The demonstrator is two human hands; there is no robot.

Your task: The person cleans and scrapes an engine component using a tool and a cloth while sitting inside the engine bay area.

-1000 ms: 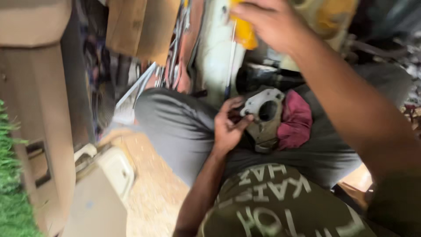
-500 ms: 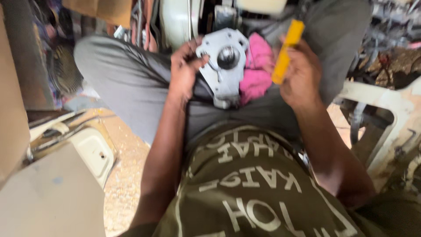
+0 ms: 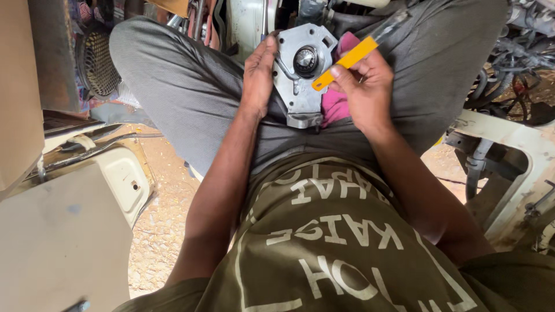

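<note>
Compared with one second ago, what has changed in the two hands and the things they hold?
The right hand came down from high up, bringing the yellow-handled tool to the grey metal housing on the lap. The left hand stayed on the housing's left edge; the pink cloth remains behind it.

Repair workshop (scrap machine parts (image 3: 520, 52) around).

A grey cast-metal housing plate (image 3: 300, 81) with a round dark hub at its middle stands nearly upright on the lap, a pink cloth (image 3: 335, 104) behind it. A yellow-handled tool (image 3: 347, 59) slants across its right edge, handle end towards the hub.
</note>
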